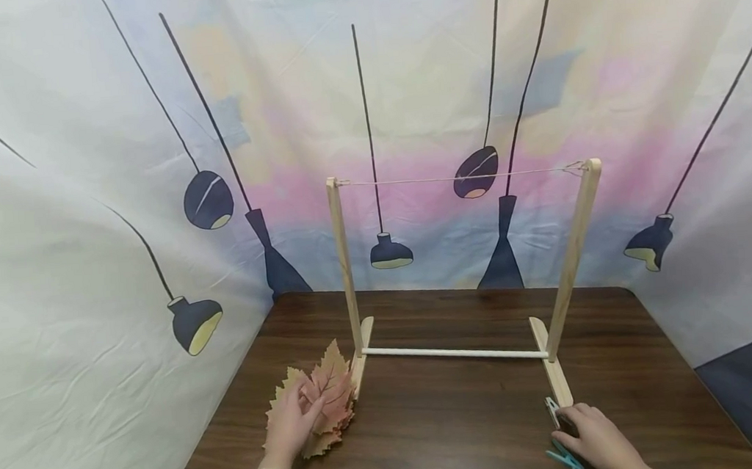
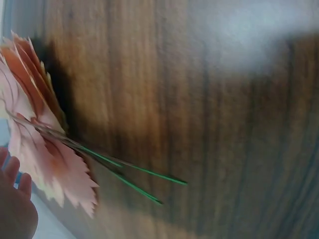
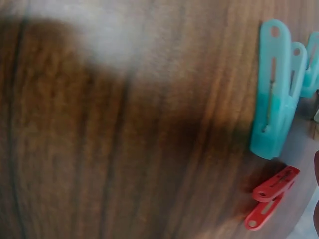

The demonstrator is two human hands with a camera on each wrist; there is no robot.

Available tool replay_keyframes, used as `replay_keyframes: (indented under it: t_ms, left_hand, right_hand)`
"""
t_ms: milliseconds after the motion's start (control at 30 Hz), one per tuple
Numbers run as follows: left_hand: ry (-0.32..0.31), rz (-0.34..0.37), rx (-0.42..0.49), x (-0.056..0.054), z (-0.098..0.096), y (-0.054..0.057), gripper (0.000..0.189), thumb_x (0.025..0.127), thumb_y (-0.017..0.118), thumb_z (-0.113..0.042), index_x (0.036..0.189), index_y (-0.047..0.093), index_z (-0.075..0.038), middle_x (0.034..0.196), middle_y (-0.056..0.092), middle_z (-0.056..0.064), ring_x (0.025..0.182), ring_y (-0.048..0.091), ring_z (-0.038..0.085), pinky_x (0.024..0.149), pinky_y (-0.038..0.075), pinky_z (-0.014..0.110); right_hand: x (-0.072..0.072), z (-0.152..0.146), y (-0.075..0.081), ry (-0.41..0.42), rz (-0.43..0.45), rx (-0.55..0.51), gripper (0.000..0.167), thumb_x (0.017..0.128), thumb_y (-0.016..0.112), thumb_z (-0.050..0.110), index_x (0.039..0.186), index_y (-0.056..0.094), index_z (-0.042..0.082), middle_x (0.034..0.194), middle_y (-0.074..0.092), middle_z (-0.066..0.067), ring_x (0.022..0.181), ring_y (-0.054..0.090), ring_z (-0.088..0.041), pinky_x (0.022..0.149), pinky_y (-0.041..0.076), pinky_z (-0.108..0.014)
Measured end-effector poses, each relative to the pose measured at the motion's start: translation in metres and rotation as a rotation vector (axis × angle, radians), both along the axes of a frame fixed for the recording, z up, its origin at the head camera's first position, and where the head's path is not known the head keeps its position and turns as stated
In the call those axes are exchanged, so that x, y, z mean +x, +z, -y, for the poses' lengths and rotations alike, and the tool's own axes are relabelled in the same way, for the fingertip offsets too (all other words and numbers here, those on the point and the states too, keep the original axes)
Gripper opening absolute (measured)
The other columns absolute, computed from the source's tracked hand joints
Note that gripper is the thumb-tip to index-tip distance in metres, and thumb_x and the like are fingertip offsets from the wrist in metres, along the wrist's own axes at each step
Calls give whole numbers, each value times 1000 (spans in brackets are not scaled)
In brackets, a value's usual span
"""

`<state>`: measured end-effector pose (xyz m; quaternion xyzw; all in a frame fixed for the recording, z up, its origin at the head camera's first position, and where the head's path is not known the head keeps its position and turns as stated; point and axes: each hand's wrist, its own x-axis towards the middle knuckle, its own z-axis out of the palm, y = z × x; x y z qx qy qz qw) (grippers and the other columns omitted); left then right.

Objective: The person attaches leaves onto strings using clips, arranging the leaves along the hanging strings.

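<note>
In the head view my left hand rests over a bunch of pink and yellowish artificial maple leaves on the table's left side, fingers bent and thumb apart from them. Brown stems ending in green wire trail from the bunch in the left wrist view. My right hand is low over several clothespins, with thumb and forefinger spread. A pale clothespin is right at its fingertips, and a turquoise clothespin shows below the thumb. Close by lies a red clothespin, hidden in the head view.
A wooden frame stands on the brown table, with a thin string tied between its post tops and a white rod joining its feet. Its right foot lies just beyond my right hand. A lamp-printed cloth hangs behind.
</note>
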<state>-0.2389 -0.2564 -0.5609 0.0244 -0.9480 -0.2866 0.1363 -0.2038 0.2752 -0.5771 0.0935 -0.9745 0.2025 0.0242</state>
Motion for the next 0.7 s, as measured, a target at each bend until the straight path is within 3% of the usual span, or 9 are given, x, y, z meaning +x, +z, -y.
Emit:
replay_keyframes:
  t_ms: [133, 333, 567, 700]
  left_hand:
    - [62, -4, 8, 7, 6, -3, 60, 86, 66, -38, 129, 49, 1, 114, 58, 25, 101, 59, 38, 86, 39, 60]
    - [96, -62, 62, 16, 5, -8, 47, 85, 68, -34, 115, 58, 1, 102, 62, 19, 93, 59, 34, 81, 44, 53]
    - [110, -56, 43, 26, 8, -26, 45, 83, 70, -31, 110, 60, 4, 103, 61, 20, 97, 55, 40, 84, 41, 54]
    - [110, -65, 14, 34, 10, -39, 40, 79, 74, -29, 101, 63, 3, 95, 62, 16, 93, 57, 36, 81, 43, 51]
  right_hand:
    - [2, -1, -4, -29, 51, -15, 39, 76, 75, 38, 103, 67, 10, 93, 60, -2, 88, 57, -23, 75, 48, -45]
    - [5, -4, -5, -41, 90, -28, 39, 77, 74, 40, 101, 68, 10, 95, 60, -4, 89, 57, -25, 76, 47, -47]
    - [7, -8, -5, -44, 88, -36, 38, 75, 74, 43, 98, 69, 13, 94, 59, -3, 88, 56, -24, 75, 47, -47]
    - [10, -8, -11, -16, 77, -52, 38, 75, 74, 43, 98, 68, 13, 94, 59, -2, 86, 55, -22, 74, 48, -44]
